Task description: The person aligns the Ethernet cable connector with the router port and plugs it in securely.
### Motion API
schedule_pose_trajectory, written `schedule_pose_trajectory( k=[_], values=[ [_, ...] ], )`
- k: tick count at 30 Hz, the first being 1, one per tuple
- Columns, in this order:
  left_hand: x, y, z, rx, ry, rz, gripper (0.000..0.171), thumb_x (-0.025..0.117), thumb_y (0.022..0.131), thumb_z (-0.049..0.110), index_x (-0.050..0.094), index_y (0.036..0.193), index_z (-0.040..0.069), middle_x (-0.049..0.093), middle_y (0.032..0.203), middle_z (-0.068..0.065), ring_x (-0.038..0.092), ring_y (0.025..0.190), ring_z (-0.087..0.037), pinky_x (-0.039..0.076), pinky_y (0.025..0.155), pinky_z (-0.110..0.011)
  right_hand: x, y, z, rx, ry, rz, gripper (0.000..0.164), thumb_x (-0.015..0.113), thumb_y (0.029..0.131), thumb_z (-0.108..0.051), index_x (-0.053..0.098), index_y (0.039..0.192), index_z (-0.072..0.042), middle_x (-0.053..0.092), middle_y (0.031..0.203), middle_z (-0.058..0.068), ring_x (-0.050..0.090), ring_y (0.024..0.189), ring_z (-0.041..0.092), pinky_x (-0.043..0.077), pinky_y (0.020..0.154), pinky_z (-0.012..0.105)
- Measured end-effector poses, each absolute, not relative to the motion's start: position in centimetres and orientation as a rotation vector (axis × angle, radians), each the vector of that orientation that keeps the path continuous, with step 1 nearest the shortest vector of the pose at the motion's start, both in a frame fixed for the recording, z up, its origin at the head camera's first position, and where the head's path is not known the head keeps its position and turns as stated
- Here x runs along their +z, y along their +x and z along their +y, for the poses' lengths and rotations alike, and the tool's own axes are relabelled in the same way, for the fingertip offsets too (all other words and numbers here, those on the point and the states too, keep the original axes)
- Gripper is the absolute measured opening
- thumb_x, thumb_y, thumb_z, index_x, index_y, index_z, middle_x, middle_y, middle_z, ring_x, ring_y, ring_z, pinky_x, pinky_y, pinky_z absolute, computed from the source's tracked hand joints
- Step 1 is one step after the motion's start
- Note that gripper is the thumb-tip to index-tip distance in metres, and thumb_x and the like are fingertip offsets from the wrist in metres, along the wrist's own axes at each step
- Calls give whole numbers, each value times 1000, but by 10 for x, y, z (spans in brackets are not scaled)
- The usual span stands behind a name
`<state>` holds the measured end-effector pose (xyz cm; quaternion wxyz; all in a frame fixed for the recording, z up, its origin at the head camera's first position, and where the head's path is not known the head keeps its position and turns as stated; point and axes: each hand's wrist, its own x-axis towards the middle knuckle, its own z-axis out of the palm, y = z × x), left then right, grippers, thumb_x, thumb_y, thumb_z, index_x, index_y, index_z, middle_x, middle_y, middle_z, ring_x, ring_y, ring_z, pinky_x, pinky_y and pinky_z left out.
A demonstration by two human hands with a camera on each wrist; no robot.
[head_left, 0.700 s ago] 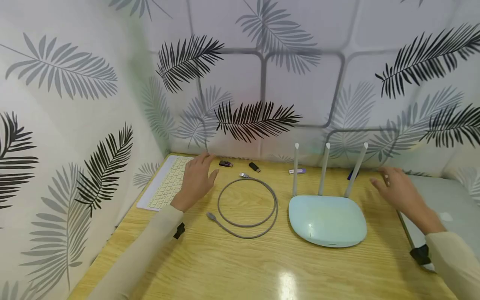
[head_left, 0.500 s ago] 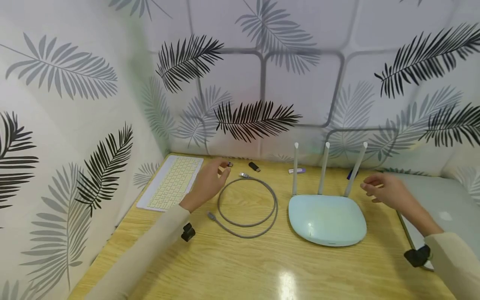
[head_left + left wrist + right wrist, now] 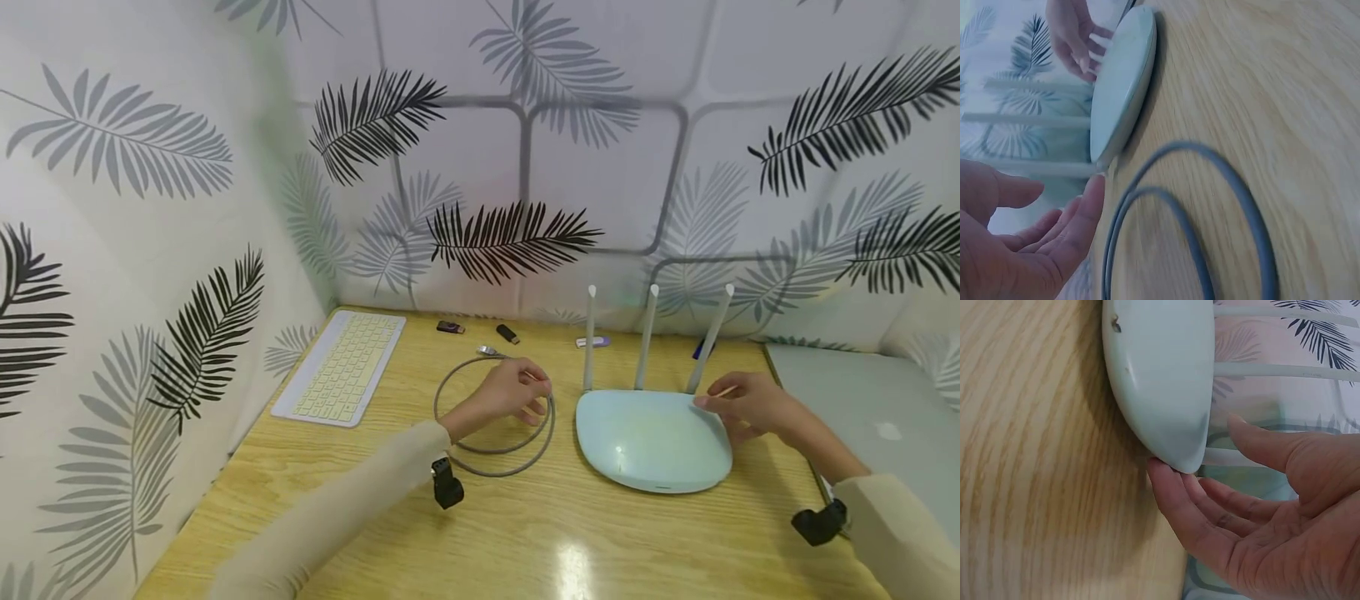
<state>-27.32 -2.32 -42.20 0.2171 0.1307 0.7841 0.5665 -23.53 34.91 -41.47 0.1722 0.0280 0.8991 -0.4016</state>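
Leaf-printed fabric point(image 3: 480, 167) backs the wooden worktop point(image 3: 465, 550), where a router point(image 3: 652, 442) stands beside a looped cable point(image 3: 491, 475). The right hand point(image 3: 750, 406), grip wide, touches the router's end; the left hand point(image 3: 512, 390), grip relaxed, hovers above the cable.

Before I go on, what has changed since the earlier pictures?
The left hand moved rightward from the keyboard to over the cable, holding nothing. The right hand moved left and toward the body from beside the laptop to the router, now apparently touching its right end. Router, keyboard, laptop, USB sticks and the cable's visible loop stayed put.
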Motion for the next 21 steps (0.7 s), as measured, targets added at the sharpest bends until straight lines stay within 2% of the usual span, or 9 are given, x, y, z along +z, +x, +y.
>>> schedule_pose_trajectory(
  k=[6, 9, 16, 21],
  values=[
    [-430, -268, 11, 1493, 358, 2178, 32, 62, 97, 16, 56, 122, -3, 69, 103, -18, 73, 80, -33, 64, 68, -40, -421, -237, 349, -1074, 73, 2516, 67, 68, 92, -41, 48, 127, 12, 59, 115, 31, 66, 84, 18, 64, 68, 40],
    [-431, -262, 23, 1439, 383, 2240, 35, 64, 96, 15, 55, 123, -5, 71, 93, -18, 73, 72, -30, 64, 64, -38, -423, -237, 350, -1068, 61, 2494, 66, 66, 93, -40, 48, 128, 12, 60, 115, 30, 68, 84, 19, 64, 68, 40],
    [-441, -254, 35, 1330, 508, 2454, 27, 67, 94, 12, 58, 113, -5, 69, 103, -19, 67, 56, -17, 60, 51, -27, -424, -243, 352, -1057, 32, 2420, 66, 63, 95, -40, 46, 131, 12, 69, 98, 16, 71, 77, 20, 64, 67, 39],
    [-445, -263, 41, 1348, 581, 2498, 24, 68, 92, 10, 60, 109, -5, 70, 102, -22, 67, 53, -22, 59, 47, -28, -424, -239, 354, -1083, 57, 2377, 52, 61, 97, -38, 54, 117, 9, 71, 82, 8, 71, 70, 18, 64, 64, 36]
  ],
)
